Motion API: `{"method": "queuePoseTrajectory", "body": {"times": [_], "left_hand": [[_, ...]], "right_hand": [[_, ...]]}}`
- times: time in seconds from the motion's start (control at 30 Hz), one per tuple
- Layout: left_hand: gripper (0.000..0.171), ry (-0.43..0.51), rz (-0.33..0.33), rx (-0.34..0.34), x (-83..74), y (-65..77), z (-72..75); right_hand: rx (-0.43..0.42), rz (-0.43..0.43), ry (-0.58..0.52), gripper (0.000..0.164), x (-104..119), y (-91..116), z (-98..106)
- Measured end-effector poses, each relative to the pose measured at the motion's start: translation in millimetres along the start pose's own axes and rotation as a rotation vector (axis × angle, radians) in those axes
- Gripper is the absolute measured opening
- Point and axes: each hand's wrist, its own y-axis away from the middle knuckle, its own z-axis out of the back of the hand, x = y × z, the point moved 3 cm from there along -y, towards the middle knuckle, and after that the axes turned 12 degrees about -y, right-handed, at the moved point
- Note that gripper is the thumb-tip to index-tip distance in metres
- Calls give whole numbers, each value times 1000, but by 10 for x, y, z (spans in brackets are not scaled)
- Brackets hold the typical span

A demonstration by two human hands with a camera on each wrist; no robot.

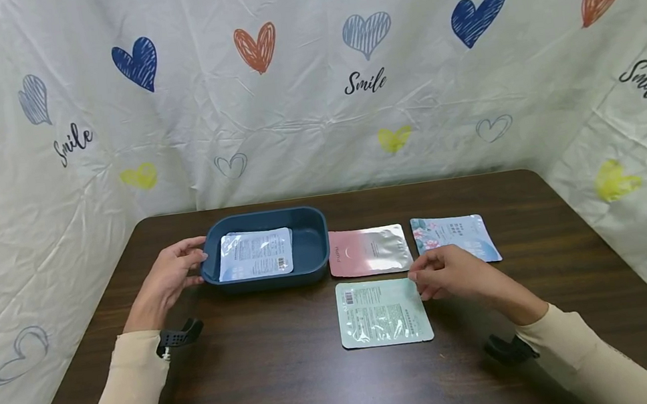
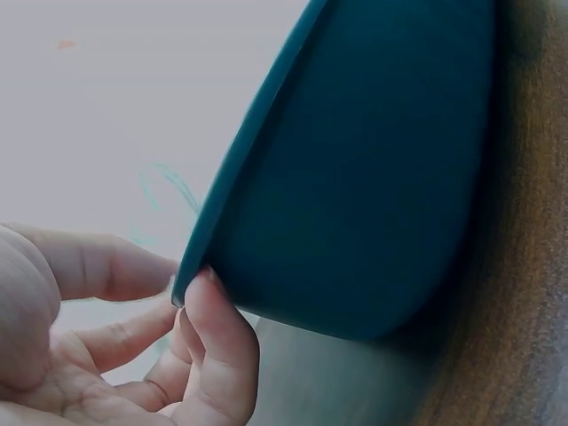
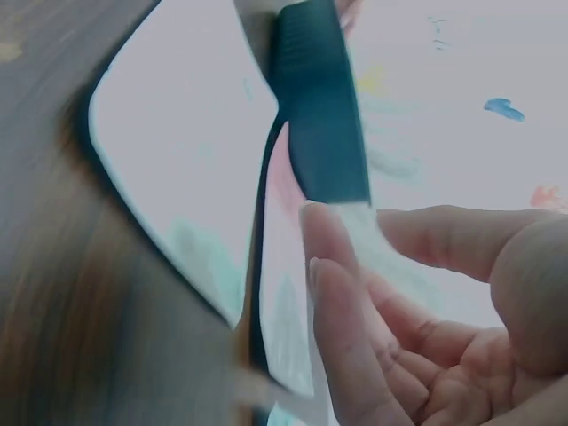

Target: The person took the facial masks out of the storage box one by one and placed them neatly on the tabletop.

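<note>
My left hand [image 1: 173, 274] pinches the left end of a dark blue plastic basket [image 1: 275, 281]. In the left wrist view its thumb and fingers meet at the rim of the basket [image 2: 355, 160]. A pale blue face mask packet [image 1: 256, 254] lies inside, over another one whose edge shows. My right hand [image 1: 456, 276] hovers at the upper right corner of a mint green face mask packet [image 1: 382, 313], printed side up on the table. The right wrist view shows the fingers [image 3: 342, 328] bent loosely, thumb and fingertips apart with nothing between them.
A pink and silver face mask packet [image 1: 368, 250] lies against the basket's right side. Farther right is a light blue floral packet [image 1: 454, 233], partly behind my right hand. The brown wooden table [image 1: 271, 370] ends at a white cloth [image 1: 318, 162] with hearts.
</note>
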Motion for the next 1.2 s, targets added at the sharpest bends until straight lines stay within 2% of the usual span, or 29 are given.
{"method": "queuePoseTrajectory", "body": {"times": [0.27,0.6,0.8,1.0,1.2], "left_hand": [[55,-27,-13,-10,11,-8,25],[55,-24,-14,-6,5,22,10],[56,-21,-20,-10,3,36,3],[55,-17,-19,-9,11,22,4],[55,-12,-19,-7,4,4,1]], "right_hand": [[83,49,-160,44,141,-182,-66],[101,67,-225,45,407,-387,-214],[140,91,-319,43,538,-544,-313],[163,133,-415,50,668,-744,-437],[192,170,-507,43,782,-928,-568]]}}
